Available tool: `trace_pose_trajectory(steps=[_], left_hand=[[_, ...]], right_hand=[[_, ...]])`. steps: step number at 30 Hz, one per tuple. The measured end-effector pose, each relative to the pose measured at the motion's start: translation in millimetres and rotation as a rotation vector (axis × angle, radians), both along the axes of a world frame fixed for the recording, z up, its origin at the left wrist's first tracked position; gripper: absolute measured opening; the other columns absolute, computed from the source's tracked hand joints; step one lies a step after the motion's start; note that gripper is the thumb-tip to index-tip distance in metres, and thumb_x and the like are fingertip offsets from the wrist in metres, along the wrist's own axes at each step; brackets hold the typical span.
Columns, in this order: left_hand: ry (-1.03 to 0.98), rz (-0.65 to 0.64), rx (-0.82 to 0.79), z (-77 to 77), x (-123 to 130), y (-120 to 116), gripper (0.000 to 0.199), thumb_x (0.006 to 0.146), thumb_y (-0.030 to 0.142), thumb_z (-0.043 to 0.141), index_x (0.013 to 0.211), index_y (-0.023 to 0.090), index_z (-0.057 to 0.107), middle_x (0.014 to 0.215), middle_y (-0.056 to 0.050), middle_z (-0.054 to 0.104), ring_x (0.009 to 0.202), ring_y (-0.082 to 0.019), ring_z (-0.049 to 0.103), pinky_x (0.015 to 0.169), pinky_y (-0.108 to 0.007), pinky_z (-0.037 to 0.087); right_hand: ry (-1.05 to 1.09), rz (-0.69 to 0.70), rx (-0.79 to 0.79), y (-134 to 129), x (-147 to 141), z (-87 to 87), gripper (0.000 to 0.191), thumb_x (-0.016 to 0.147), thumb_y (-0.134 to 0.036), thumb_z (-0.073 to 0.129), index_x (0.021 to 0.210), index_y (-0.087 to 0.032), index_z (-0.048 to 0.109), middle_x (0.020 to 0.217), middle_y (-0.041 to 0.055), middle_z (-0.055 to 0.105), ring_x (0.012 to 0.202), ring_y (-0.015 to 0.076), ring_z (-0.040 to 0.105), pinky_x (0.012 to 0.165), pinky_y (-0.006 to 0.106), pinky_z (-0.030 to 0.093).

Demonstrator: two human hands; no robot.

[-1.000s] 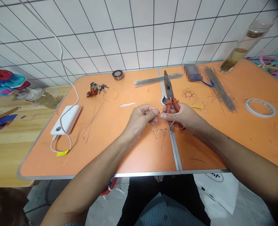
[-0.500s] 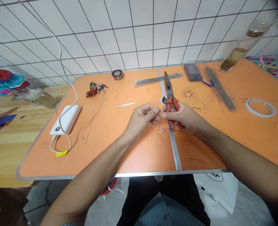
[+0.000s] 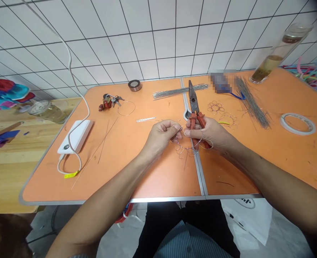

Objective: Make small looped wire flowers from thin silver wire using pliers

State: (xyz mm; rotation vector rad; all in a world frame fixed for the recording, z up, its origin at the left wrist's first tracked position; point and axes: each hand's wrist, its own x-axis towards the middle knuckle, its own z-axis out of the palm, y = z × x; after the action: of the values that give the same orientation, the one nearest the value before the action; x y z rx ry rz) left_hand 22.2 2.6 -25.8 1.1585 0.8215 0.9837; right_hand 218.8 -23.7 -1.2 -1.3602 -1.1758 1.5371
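My left hand (image 3: 165,134) pinches the thin looped wire (image 3: 186,147) between thumb and fingertips. Facing it, my right hand (image 3: 210,132) is closed around red-handled pliers (image 3: 193,98), whose jaws point away toward the wall. The right thumb and forefinger also meet the wire close to the left fingertips. Loops of the wire hang below both hands over the metal table seam, forming a partial ring like petals. Fingers hide part of the wire and of the plier handles.
Bundles of straight wire (image 3: 171,92) lie at the back. Finished-looking wire loops (image 3: 216,106), a white tape roll (image 3: 298,124) and a tilted-looking glass bottle (image 3: 271,62) are right. Left are keys (image 3: 112,101), dark tape (image 3: 134,85) and a white power bank (image 3: 76,136) with its cable.
The fingertips of both hands have come slightly apart, and a bit of wire shows between them. The hanging loops have shifted slightly. The pliers stay in my right hand.
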Motion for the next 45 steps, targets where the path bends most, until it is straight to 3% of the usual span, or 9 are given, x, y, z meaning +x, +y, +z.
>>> trace_pose_trajectory(steps=[5,9,12,18,21,26,32,38,45], left_hand=[[0.006,0.033,-0.011,-3.8,1.0,0.8,0.017,0.091,0.024,0.076,0.078,0.015,0.074,0.066,-0.003,0.072,0.054,-0.010,0.060,0.056,-0.021,0.048],[-0.099,0.074,-0.067,1.7,-4.2,6.9,0.018,0.088,0.027,0.081,0.078,0.014,0.074,0.067,-0.002,0.072,0.054,-0.008,0.059,0.055,-0.019,0.047],[-0.200,0.147,-0.176,13.1,-13.3,15.3,0.017,0.087,0.025,0.083,0.079,0.014,0.073,0.064,0.000,0.068,0.051,-0.008,0.055,0.051,-0.018,0.044],[-0.376,0.167,-0.401,34.1,-31.7,28.4,0.008,0.093,0.012,0.073,0.086,0.014,0.070,0.064,0.003,0.065,0.048,-0.006,0.054,0.050,-0.016,0.045],[-0.455,0.134,-0.471,36.3,-35.6,31.1,0.009,0.096,0.010,0.068,0.088,0.014,0.068,0.064,0.004,0.062,0.047,-0.005,0.053,0.049,-0.016,0.045],[-0.570,0.062,-0.505,31.4,-39.0,34.7,0.019,0.104,0.012,0.058,0.089,0.013,0.068,0.064,0.002,0.063,0.048,-0.007,0.056,0.049,-0.016,0.047],[-0.536,0.024,-0.513,28.0,-37.4,33.7,0.016,0.100,0.010,0.061,0.089,0.012,0.072,0.063,0.000,0.065,0.047,-0.008,0.058,0.049,-0.018,0.048],[-0.460,0.007,-0.516,29.4,-32.4,28.9,0.024,0.100,0.008,0.058,0.079,0.014,0.067,0.060,0.000,0.063,0.049,-0.009,0.059,0.051,-0.018,0.049],[-0.363,-0.014,-0.470,29.1,-27.8,24.0,0.017,0.091,0.004,0.068,0.077,0.012,0.067,0.065,-0.001,0.062,0.053,-0.008,0.062,0.052,-0.017,0.047]], right_hand=[[-0.007,-0.013,0.000,-0.5,-1.3,-1.4,0.060,0.062,-0.048,0.105,0.096,-0.025,0.062,0.072,-0.0057,0.059,0.047,0.0098,0.051,0.036,0.025,0.023],[-0.063,0.096,0.075,1.1,6.2,-10.3,0.051,0.085,-0.069,0.086,0.096,-0.024,0.066,0.063,-0.0034,0.059,0.046,0.0111,0.044,0.037,0.027,0.024],[-0.150,0.192,0.077,1.6,12.1,-13.7,0.056,0.098,-0.078,0.066,0.107,-0.023,0.073,0.063,0.0006,0.064,0.048,0.0137,0.044,0.037,0.028,0.022],[-0.231,0.301,0.112,-4.4,10.6,-0.4,0.063,0.100,-0.075,0.065,0.125,-0.018,0.075,0.092,0.0097,0.080,0.065,0.0162,0.055,0.046,0.029,0.030],[-0.233,0.385,0.126,-7.4,9.1,5.9,0.058,0.103,-0.072,0.064,0.119,-0.018,0.076,0.089,0.0096,0.079,0.071,0.0179,0.059,0.057,0.031,0.039],[-0.272,0.502,0.103,-8.2,8.3,9.0,0.057,0.106,-0.071,0.060,0.114,-0.017,0.077,0.075,0.0065,0.073,0.079,0.0220,0.061,0.067,0.034,0.040],[-0.276,0.552,0.094,-9.2,7.2,13.0,0.057,0.106,-0.071,0.059,0.113,-0.018,0.078,0.076,0.0062,0.074,0.082,0.0224,0.060,0.073,0.036,0.040],[-0.260,0.541,0.111,-7.6,9.6,12.2,0.056,0.104,-0.071,0.062,0.092,-0.018,0.076,0.099,0.0124,0.082,0.082,0.0197,0.061,0.074,0.036,0.043],[-0.225,0.545,0.121,-6.9,11.0,12.2,0.053,0.104,-0.069,0.062,0.107,-0.019,0.078,0.074,0.0067,0.074,0.075,0.0212,0.060,0.067,0.034,0.042]])
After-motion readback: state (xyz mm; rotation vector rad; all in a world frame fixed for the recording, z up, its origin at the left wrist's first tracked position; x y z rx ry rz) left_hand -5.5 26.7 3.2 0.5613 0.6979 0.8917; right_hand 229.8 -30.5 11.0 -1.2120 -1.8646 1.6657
